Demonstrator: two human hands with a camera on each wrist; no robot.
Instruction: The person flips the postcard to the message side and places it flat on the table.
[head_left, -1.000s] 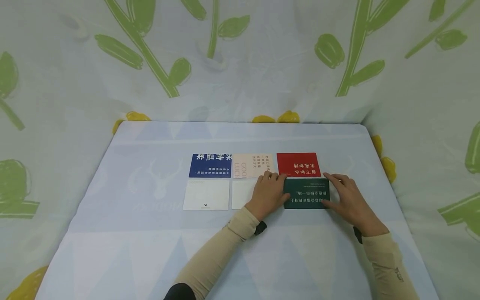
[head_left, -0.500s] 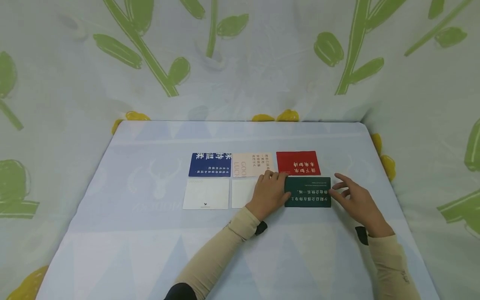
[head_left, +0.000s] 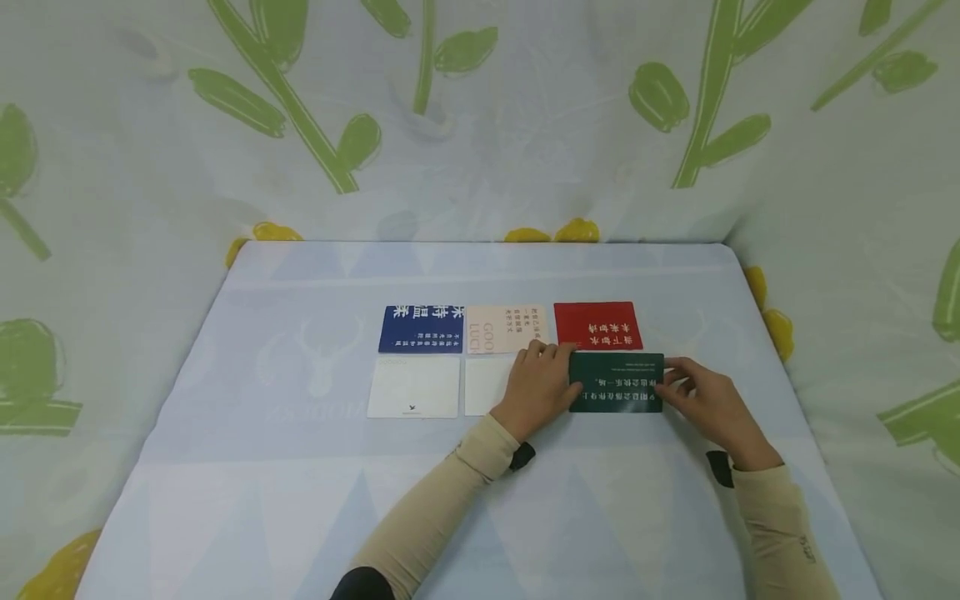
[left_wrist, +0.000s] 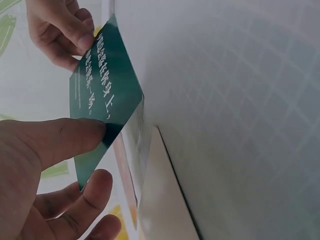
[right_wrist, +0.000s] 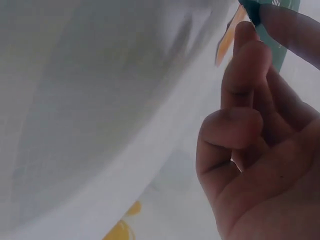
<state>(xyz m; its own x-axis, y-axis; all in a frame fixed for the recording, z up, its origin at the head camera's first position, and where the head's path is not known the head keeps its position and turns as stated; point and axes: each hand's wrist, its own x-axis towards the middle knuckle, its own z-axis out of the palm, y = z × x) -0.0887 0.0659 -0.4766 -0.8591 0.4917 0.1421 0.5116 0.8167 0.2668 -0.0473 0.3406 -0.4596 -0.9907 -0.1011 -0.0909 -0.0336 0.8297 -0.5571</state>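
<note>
A dark green card (head_left: 617, 382) with white printed characters is held between both hands, raised off the table in the left wrist view. My left hand (head_left: 534, 385) pinches its left edge, thumb on the printed face and fingers behind. At the opposite edge my right hand (head_left: 708, 404) pinches the card between thumb and fingers, the other fingers curled, as the right wrist view shows. Beyond it lies a red card (head_left: 597, 326). A white card (head_left: 487, 387) is partly hidden by my left hand, and a cream card (head_left: 505, 329) lies behind that one.
Farther left lie a blue card (head_left: 422, 330) and another white card (head_left: 412, 388), forming rows with the others. All rest on a pale blue-and-white tablecloth (head_left: 262, 500). A leaf-patterned curtain (head_left: 525, 150) rises behind the table's far edge and along both sides.
My right hand's index finger lifted from the green card and then came back to its right edge. The card shifted slightly right and up. My left hand stayed in place.
</note>
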